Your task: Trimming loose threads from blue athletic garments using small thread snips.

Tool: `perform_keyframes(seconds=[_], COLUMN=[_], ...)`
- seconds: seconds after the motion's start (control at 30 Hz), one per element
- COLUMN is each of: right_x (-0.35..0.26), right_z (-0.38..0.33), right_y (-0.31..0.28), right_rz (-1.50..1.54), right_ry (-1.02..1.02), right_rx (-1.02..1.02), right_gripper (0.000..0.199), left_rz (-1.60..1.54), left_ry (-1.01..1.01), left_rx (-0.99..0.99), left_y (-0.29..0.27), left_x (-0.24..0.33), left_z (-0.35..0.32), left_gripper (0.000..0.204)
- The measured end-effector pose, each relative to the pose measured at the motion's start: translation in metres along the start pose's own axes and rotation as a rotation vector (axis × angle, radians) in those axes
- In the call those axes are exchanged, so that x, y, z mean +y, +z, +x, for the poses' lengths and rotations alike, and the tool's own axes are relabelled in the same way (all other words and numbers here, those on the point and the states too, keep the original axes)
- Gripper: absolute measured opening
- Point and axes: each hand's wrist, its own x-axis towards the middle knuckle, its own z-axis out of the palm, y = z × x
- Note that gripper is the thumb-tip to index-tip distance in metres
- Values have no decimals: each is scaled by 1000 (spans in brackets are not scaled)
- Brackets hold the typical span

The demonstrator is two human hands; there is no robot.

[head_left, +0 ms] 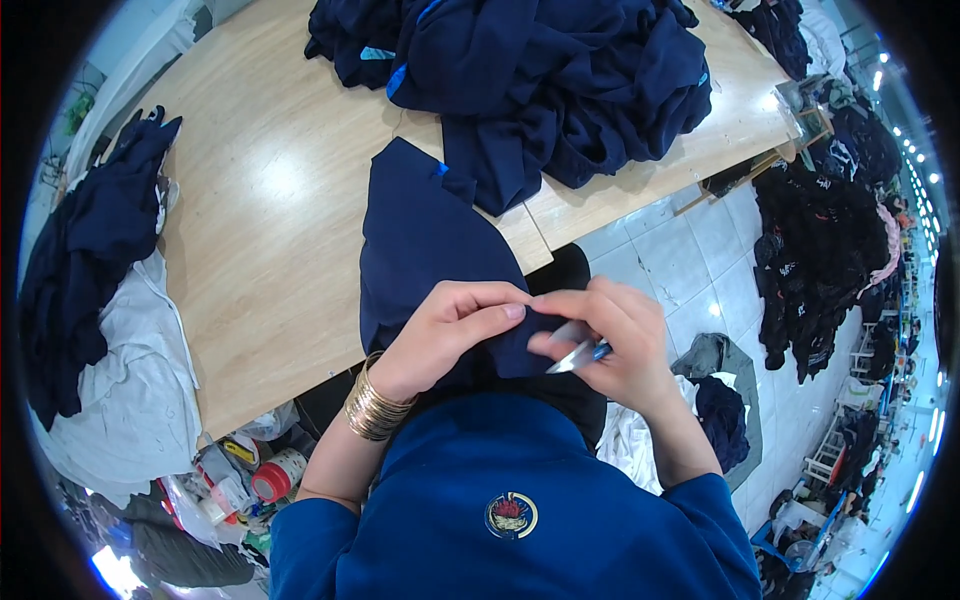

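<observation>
A dark navy cloth piece [430,235] hangs from the table edge over my lap. My left hand [455,325] is closed on its right-hand edge, thumb and forefinger pinched together, with several thin gold bangles on the wrist. My right hand [615,335] meets it fingertip to fingertip at the same edge. In the right palm lies a small pair of metal thread snips [572,358] with a blue part, blades pointing down and left. What exactly sits between the touching fingertips is too small to make out.
A big heap of navy garments [560,80] covers the far side of the wooden table [260,220]. Navy cloth [95,260] and white cloth [130,390] drape over the left edge. Black garments [820,260] are piled at right; a red-and-white container [278,476] stands below the table.
</observation>
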Motion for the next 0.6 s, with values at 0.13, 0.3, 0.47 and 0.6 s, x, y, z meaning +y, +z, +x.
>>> perform_keyframes(seconds=[0.13, 0.3, 0.47, 0.6], right_x=[3, 26, 13, -2], right_z=[-1, -2, -2, -2], right_y=[-4, -12, -8, -13], right_rz=[-22, -131, 43, 98], right_ry=[297, 442, 432, 373], right_rx=[266, 356, 132, -14], right_gripper=[15, 16, 34, 43], left_rz=[13, 0, -39, -53], left_ry=[-29, -8, -19, -37], left_rx=[11, 44, 42, 47], left_y=[1, -5, -7, -5], left_x=[-5, -2, -2, 1], left_z=[-2, -4, -5, -5], left_gripper=[24, 24, 23, 22])
